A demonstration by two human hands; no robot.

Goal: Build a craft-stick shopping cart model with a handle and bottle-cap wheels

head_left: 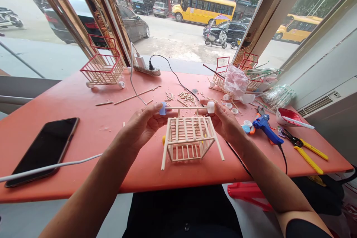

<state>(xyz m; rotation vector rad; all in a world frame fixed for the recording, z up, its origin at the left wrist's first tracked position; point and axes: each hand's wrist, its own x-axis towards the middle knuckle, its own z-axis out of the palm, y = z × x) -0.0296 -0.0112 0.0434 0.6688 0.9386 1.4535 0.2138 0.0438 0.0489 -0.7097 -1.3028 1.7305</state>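
A small cart frame [192,139] built of pale wooden sticks is held over the table in front of me, tilted so its slats face up. Along its far side runs a thin stick with a blue bottle cap [163,108] at the left end and a white bottle cap [211,107] at the right end. My left hand [143,122] pinches the blue cap between thumb and fingers. The white cap is gripped by my right hand [224,119]. Part of a yellow round piece [164,140] shows at the frame's left side.
A red-trimmed stick cart [103,63] stands back left. Cut stick pieces [186,98] lie beyond my hands. To the right are a blue glue gun [266,128], yellow-handled pliers [304,147] and loose caps [228,105]. A phone [44,148] and white cable [69,163] lie left.
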